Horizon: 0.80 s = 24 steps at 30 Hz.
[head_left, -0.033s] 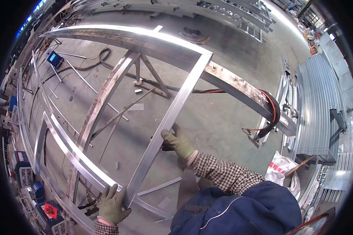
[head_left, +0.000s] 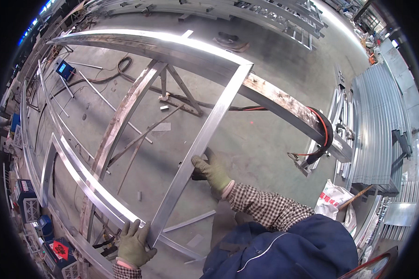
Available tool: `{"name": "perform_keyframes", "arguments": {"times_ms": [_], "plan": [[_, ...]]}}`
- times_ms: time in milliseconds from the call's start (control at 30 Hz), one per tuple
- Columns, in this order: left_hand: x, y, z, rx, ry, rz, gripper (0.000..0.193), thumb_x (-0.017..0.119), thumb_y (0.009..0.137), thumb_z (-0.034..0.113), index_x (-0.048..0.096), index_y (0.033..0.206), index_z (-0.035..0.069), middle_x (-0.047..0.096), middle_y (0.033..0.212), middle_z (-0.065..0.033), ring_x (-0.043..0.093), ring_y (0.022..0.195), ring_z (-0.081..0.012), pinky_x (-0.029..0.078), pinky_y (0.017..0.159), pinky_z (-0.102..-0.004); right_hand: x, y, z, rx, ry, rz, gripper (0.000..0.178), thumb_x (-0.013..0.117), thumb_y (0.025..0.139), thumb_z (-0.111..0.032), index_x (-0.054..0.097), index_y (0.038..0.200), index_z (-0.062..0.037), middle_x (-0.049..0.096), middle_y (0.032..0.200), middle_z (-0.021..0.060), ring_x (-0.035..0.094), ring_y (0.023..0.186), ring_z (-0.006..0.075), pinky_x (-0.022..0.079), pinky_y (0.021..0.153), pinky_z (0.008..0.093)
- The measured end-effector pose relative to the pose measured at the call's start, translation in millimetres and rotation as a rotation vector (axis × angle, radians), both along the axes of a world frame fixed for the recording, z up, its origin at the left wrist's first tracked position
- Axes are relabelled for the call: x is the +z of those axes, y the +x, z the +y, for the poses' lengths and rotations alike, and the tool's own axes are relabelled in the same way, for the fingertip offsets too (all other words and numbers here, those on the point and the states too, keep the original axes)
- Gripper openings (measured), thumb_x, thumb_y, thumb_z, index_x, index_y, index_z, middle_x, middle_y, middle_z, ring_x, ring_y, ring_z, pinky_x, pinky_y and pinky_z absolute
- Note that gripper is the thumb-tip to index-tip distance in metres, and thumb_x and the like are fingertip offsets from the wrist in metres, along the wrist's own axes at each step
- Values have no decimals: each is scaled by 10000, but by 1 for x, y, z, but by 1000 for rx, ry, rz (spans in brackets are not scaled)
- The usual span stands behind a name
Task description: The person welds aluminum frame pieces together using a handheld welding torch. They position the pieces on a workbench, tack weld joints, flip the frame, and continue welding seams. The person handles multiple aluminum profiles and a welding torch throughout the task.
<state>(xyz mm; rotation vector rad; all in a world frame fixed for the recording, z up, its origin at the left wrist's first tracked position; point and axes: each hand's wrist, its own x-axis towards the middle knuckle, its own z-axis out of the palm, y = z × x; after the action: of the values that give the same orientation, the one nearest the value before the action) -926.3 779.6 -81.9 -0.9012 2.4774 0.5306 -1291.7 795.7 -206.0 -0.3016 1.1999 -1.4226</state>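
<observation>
A silvery metal square tube runs slantwise between my hands, from a far corner down to my left hand. My right hand, in a greenish work glove, is closed round the right edge of this tube near its middle; part of the fingers is hidden. My left hand, gloved alike, lies with fingers spread at the tube's near end, touching the end of a second long metal tube. At the far corner the crosswise tube meets another long bright tube, resting on a rusty steel beam.
A cable with a red hose hangs over the beam's right end. Stacked metal profiles and a white sack stand at right. Thin rods and a blue machine are on the floor at left. A steel brace crosses below.
</observation>
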Motion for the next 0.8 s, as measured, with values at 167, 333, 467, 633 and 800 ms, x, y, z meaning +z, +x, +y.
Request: {"name": "perform_keyframes", "arguments": {"times_ms": [167, 333, 467, 633, 800], "plan": [[10, -55, -4, 155, 56, 131, 1200, 966, 706, 553, 446, 1623, -21, 673, 1446, -242, 526, 1496, -427, 418, 1238, -545, -5, -4, 0, 5, -16, -56, 600, 776, 1064, -340, 462, 1511, -90, 705, 957, 26, 700, 819, 119, 606, 709, 298], [-29, -147, -26, 497, 189, 259, 1127, 944, 756, 488, 441, 1629, -17, 687, 1388, -292, 675, 1299, -442, 563, 1055, -501, -15, -10, 2, 97, 23, -55, 652, 785, 1056, -352, 441, 1546, -95, 714, 1097, 31, 710, 904, 124, 615, 718, 314], [-52, -197, -52, 601, 311, 328, 914, 888, 796, 371, 551, 1558, -5, 729, 1272, -289, 749, 1124, -426, 597, 967, -479, -12, -29, -1, 196, 90, -64, 767, 817, 1023, -399, 404, 1592, -93, 711, 1234, 51, 716, 992, 154, 630, 744, 367], [-46, -219, -50, 820, 449, 261, 728, 870, 782, 232, 666, 1440, -3, 736, 1084, -230, 746, 913, -335, 603, 826, -425, 10, -152, -17, 852, -17, 684, 718, 678, 1036, -557, 608, 1536, -46, 794, 1218, 195, 782, 1051, 266, 624, 849, 387], [-43, -230, -38, 835, 377, 170, 689, 863, 796, 192, 662, 1428, 5, 728, 1048, -157, 727, 893, -259, 593, 809, -409, 30, -305, -41, 119, -29, 770, 549, 703, 1056, -415, 673, 1470, -56, 775, 1309, 209, 756, 1185, 322, 587, 1018, 442]]}}
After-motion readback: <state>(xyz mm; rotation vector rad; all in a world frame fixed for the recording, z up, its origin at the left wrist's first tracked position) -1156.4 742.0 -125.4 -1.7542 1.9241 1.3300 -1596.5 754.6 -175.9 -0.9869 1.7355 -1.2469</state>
